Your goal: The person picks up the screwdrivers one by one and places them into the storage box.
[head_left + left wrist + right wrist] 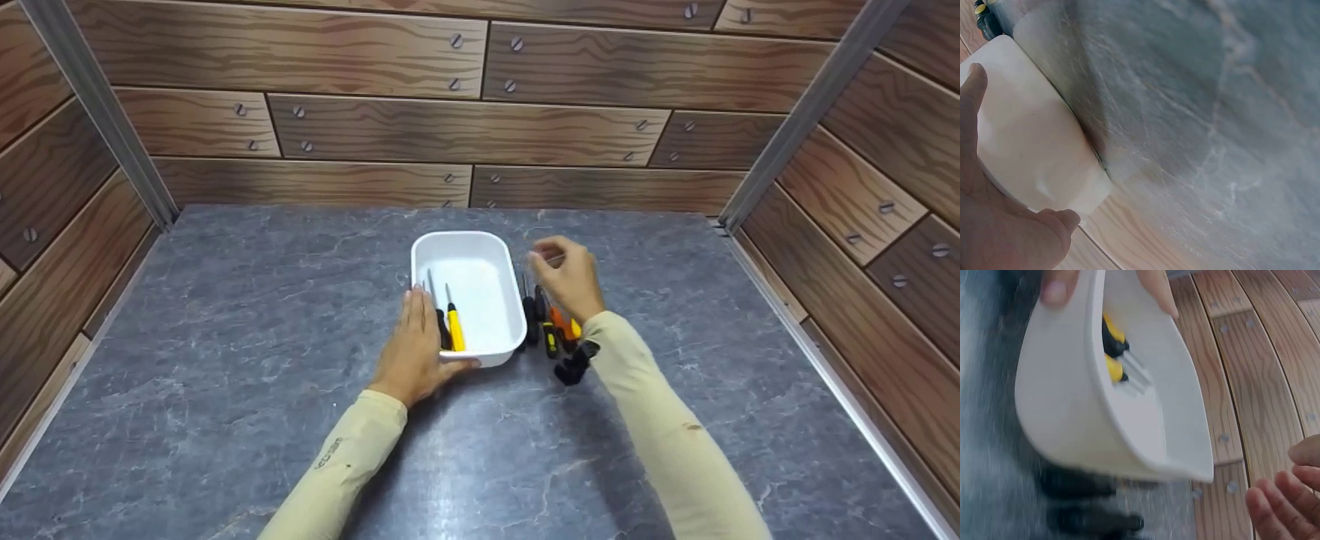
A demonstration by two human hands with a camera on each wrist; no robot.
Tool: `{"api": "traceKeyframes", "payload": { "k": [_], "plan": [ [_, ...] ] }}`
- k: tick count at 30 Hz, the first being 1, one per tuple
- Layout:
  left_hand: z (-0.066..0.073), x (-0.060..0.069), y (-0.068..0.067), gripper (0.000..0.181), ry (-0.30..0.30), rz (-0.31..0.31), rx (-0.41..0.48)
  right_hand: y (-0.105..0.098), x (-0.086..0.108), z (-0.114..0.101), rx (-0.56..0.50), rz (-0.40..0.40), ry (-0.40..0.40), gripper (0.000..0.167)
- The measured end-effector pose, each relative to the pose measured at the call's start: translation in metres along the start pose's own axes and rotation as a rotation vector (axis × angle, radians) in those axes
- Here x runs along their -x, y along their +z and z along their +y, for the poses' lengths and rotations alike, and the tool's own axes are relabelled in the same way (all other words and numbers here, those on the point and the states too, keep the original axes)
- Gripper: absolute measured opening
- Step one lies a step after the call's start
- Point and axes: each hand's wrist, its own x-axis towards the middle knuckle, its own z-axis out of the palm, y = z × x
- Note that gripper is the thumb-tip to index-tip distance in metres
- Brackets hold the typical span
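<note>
A white tray [491, 300] holds a yellow screwdriver [455, 328] and a black-handled one [443, 330] along its left side. My left hand [412, 345] grips the tray's near left corner, fingers over the left wall and thumb along the near wall; the left wrist view shows this hand [1010, 225] against the tray's outer wall [1033, 124]. To the right of the tray, my right hand [570, 277] is raised over several screwdrivers [550, 337], its fingers loosely bent with nothing visible in them. In the right wrist view, its fingertips [1283, 495] stand apart from the tray [1061, 394].
The screwdrivers right of the tray lie close together, with black, orange and yellow handles, partly hidden by my right wrist. A black object [574, 366] is at that wrist. The grey marbled table [247, 315] is bordered by wood-patterned walls [375, 127].
</note>
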Motion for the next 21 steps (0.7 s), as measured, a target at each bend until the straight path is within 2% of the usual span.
{"api": "traceKeyframes", "payload": {
  "k": [5, 12, 21],
  "plan": [
    [-0.001, 0.001, 0.0, 0.124, -0.005, -0.002, 0.008, -0.019, 0.004, 0.021, 0.038, -0.008, 0.098, 0.023],
    [-0.001, 0.001, 0.002, 0.125, 0.001, 0.024, 0.015, -0.04, 0.014, 0.049, 0.194, -0.042, 0.246, 0.027],
    [0.0, 0.0, 0.0, 0.125, -0.001, 0.017, 0.013, -0.063, 0.027, 0.067, 0.286, -0.134, 0.4, 0.031]
  ]
}}
